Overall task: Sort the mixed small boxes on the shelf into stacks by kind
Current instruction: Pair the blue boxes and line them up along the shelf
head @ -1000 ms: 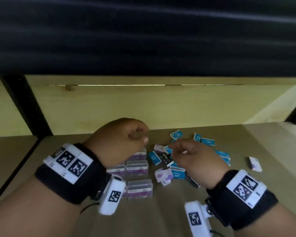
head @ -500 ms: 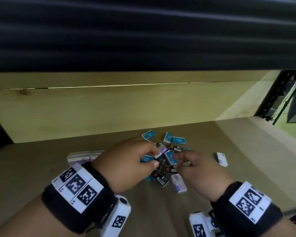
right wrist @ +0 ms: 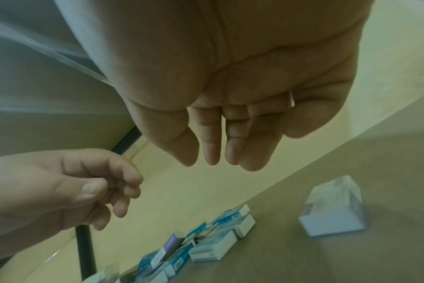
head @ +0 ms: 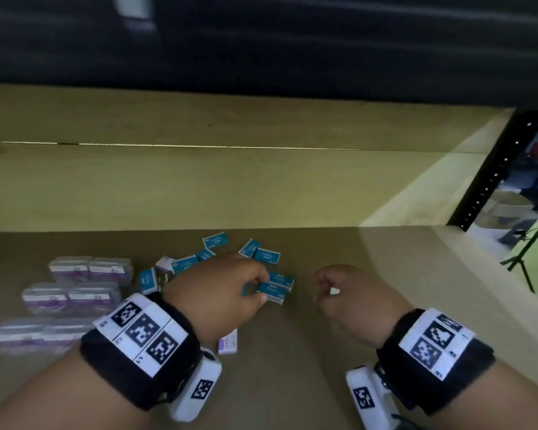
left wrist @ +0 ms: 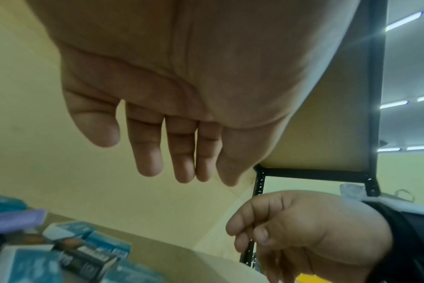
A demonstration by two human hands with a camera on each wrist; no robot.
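Several teal small boxes (head: 184, 264) lie scattered mid-shelf, with a black box (left wrist: 85, 262) among them. Two teal boxes (head: 277, 287) sit stacked beside my left hand (head: 260, 288). That hand hovers over the pile with loosely curled fingers and holds nothing; its empty fingers (left wrist: 148, 153) show in the left wrist view. My right hand (head: 323, 283) hangs to the right of the pile, relaxed and empty (right wrist: 220, 153), above a lone white-and-purple box (right wrist: 334, 208). Another white-and-purple box (head: 229, 342) lies partly hidden under my left wrist.
Clear cases with purple labels (head: 69, 299) stand in rows at the left of the shelf board (head: 292, 383). A wooden back wall (head: 199, 187) closes the rear. A black upright post (head: 491, 169) marks the right end, with a dark shelf overhead.
Both hands were close together at the pile. My right hand has moved right, away from it, toward the lone white box. The left hand stays over the teal boxes.
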